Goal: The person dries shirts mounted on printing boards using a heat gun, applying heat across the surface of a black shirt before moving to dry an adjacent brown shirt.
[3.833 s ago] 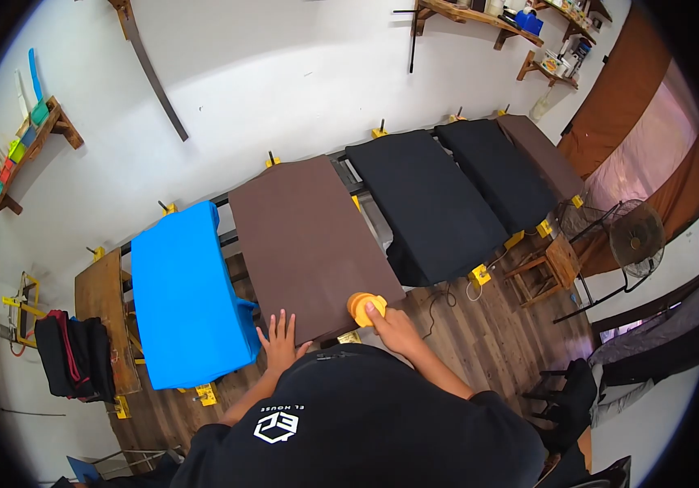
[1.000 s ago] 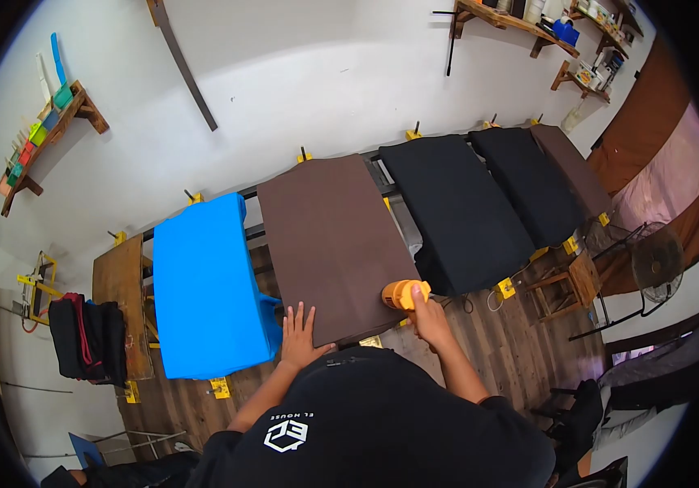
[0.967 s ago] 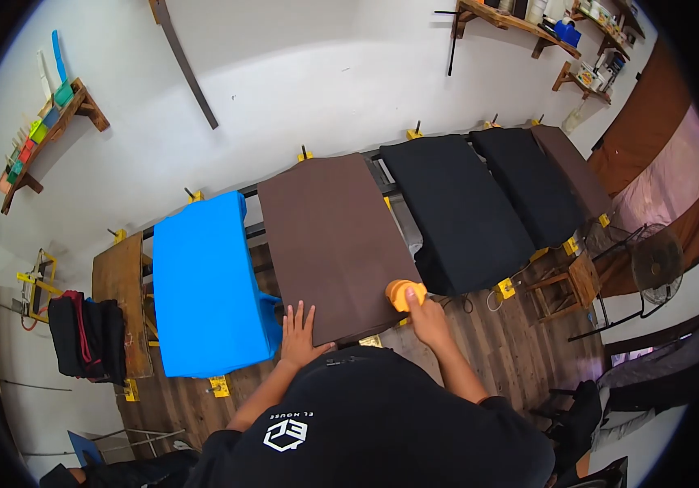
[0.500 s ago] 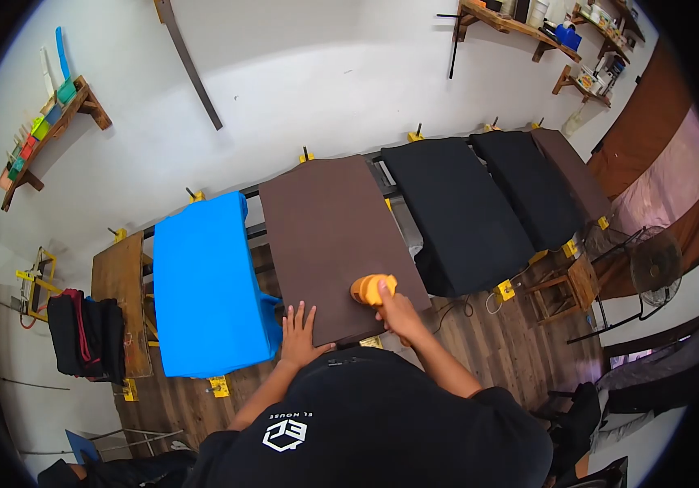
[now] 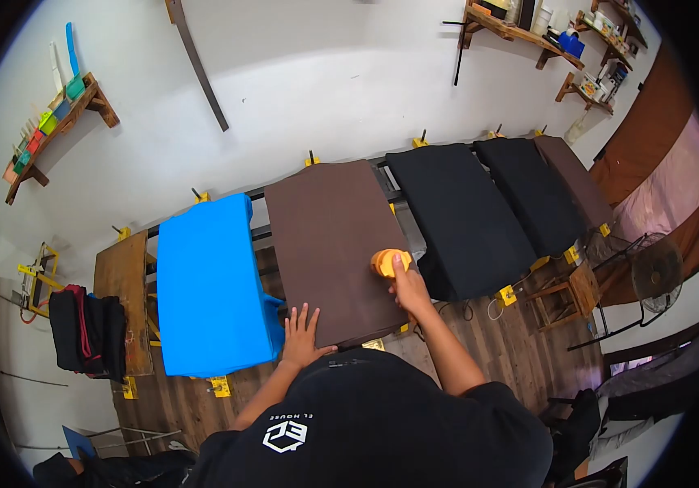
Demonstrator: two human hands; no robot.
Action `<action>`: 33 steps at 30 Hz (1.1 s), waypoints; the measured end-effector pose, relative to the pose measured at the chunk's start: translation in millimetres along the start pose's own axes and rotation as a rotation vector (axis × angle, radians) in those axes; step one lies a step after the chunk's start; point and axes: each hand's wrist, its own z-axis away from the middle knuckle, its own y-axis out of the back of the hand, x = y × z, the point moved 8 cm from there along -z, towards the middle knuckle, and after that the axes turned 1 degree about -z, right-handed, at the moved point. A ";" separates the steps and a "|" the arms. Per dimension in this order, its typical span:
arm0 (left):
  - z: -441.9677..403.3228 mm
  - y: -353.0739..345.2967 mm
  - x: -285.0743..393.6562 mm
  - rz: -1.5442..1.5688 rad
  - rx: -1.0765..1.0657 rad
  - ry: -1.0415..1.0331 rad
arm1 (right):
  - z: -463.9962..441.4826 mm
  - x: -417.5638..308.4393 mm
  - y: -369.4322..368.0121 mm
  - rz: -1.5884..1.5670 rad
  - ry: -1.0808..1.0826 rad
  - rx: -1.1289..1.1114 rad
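A brown shirt [image 5: 325,224] lies stretched flat over a board in front of me. My right hand [image 5: 409,291] is wrapped round a yellow-orange handheld tool [image 5: 387,263] with a rounded head, over the shirt's right side; its exact kind I cannot make out. Fingers spread, my left hand [image 5: 302,333] rests on the shirt's near left corner. A bright blue shirt [image 5: 207,285] covers the board to the left. To the right, a black shirt [image 5: 455,215] is drawn over another board.
Further right are a second black shirt [image 5: 532,191] and a brown one [image 5: 570,175]. Folded dark garments [image 5: 85,333] sit on a bare wooden board [image 5: 126,272] at left. A fan [image 5: 657,272] and wooden stool [image 5: 565,297] stand right; shelves [image 5: 520,34] hang on the wall.
My right hand has moved the yellow-orange tool up and to the right across the brown shirt. The left hand keeps its place at the near left corner.
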 end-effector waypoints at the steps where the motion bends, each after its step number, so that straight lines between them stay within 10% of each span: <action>1: 0.9 -1.4 -0.9 -0.001 -0.002 0.001 | 2.8 7.4 3.5 -0.101 -0.103 0.009; 33: -4.4 -15.2 1.5 -0.149 -0.170 0.090 | 35.0 13.0 16.5 -0.071 -0.054 0.018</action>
